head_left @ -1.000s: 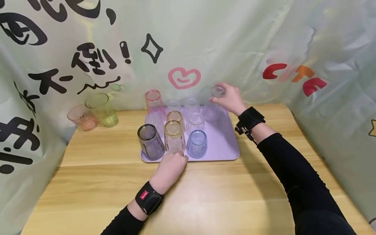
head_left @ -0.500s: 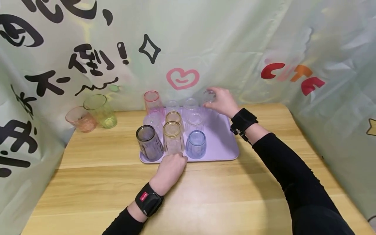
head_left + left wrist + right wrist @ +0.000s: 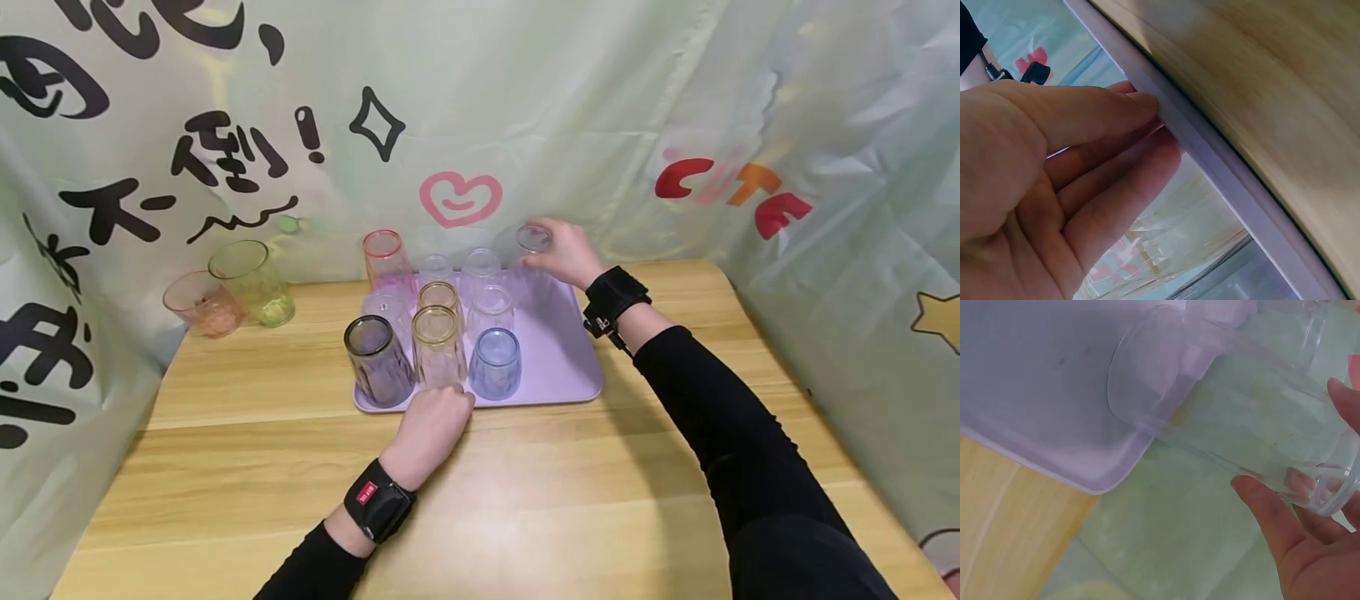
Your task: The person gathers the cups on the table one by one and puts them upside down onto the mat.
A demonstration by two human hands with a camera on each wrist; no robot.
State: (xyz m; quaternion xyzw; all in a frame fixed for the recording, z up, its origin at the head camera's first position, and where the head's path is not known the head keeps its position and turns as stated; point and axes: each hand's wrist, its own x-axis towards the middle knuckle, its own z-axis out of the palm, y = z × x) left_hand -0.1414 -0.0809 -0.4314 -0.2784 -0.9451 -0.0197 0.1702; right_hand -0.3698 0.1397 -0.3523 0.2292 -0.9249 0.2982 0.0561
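My right hand (image 3: 567, 252) grips a tall clear glass (image 3: 1254, 419) around its narrow base end, over the back right of a lilac tray (image 3: 558, 362). In the right wrist view the glass stands upside down, its wide mouth right at the tray's surface. My left hand (image 3: 432, 433) is at the middle of the tray's front, pinching the rim (image 3: 1200, 165) between thumb and fingers. Just behind it are a yellow-tinted glass (image 3: 439, 354), a blue glass (image 3: 496, 367) and a dark grey glass (image 3: 381, 367).
Farther back on the tray stand a pink glass (image 3: 388, 267), a second yellowish glass (image 3: 441, 296) and several clear ones. At the table's (image 3: 225, 475) back left, a green glass (image 3: 255, 287) stands beside a tilted orange-pink glass (image 3: 210, 307). A printed curtain (image 3: 585, 108) borders the back.
My right hand has moved left with the clear glass, bringing it nearer the other clear glasses at the tray's back. My left hand has stayed at the front rim.
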